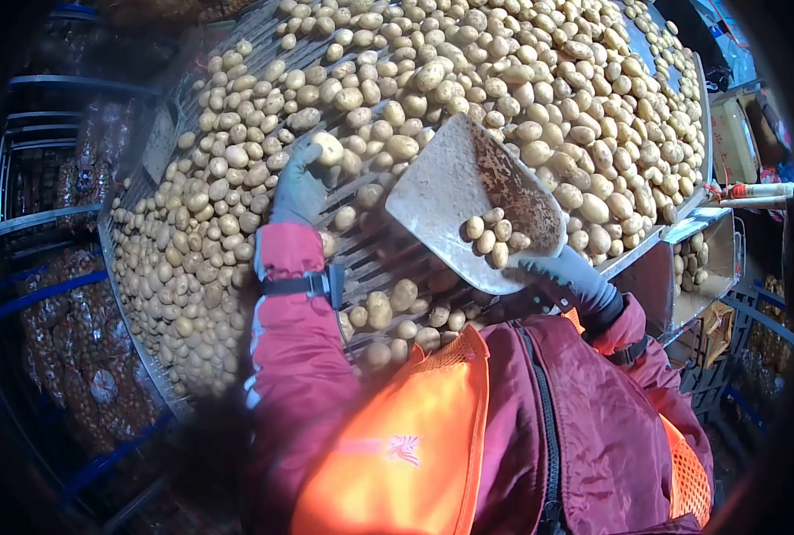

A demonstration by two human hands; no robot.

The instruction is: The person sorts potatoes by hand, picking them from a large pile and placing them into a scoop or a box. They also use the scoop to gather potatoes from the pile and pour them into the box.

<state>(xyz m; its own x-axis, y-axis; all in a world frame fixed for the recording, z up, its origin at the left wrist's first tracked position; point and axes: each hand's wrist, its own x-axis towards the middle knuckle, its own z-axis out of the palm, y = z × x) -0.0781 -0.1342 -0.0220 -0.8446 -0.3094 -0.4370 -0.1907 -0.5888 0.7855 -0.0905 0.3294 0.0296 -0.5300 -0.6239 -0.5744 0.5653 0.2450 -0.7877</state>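
My left hand (300,189), in a grey-green glove, reaches over the slatted table and has its fingers closed around a pale potato (327,149). Loose potatoes surround it on the slats. My gloved right hand (573,278) grips a worn metal scoop (434,198) at its near right end; the handle is mostly hidden by the glove. Several small potatoes (484,242) lie inside the scoop near that hand. Its wide front lip points up and left, over the slats. Brown dirt or rust coats its inner right side.
A large spread of potatoes (584,116) covers the slatted table (366,250). At right, below the table edge, a bin (713,276) holds some potatoes. Blue metal racks (45,218) with filled net bags (80,357) stand at left.
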